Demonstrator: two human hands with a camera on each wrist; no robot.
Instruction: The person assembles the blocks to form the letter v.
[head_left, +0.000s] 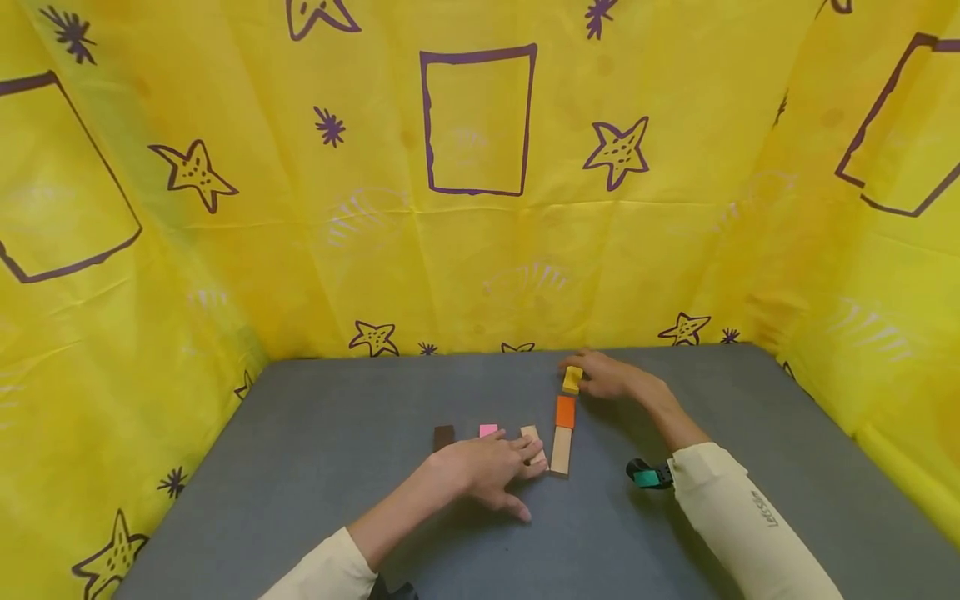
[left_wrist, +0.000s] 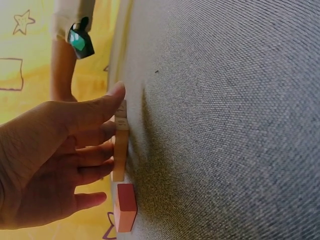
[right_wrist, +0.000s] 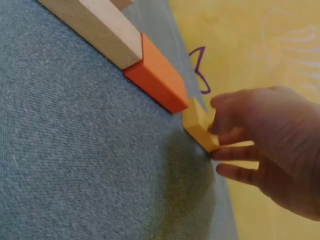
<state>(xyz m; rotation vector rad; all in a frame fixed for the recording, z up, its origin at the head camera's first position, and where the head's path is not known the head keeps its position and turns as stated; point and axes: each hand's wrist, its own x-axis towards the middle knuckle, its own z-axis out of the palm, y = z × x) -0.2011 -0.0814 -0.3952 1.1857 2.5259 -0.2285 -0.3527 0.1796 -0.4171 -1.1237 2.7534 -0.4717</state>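
Note:
Near the back edge of the table, my right hand (head_left: pixel 611 377) pinches a small yellow block (head_left: pixel 573 379) between thumb and fingers. In the right wrist view the yellow block (right_wrist: pixel 198 124) lies on the cloth beside the end of an orange block (right_wrist: pixel 157 75). A plain wooden block (head_left: pixel 560 452) touches the orange block's near end, the three forming a row. My left hand (head_left: pixel 480 471) reaches over a second wooden block (head_left: pixel 530 435), its fingers touching it and its thumb held apart. A pink block (left_wrist: pixel 126 207) lies near the left little finger.
A dark brown block (head_left: pixel 444 437) lies left of the pink one, partly hidden by my left hand. Grey cloth covers the table (head_left: pixel 337 417). Yellow patterned curtains (head_left: pixel 480 250) stand behind and at both sides.

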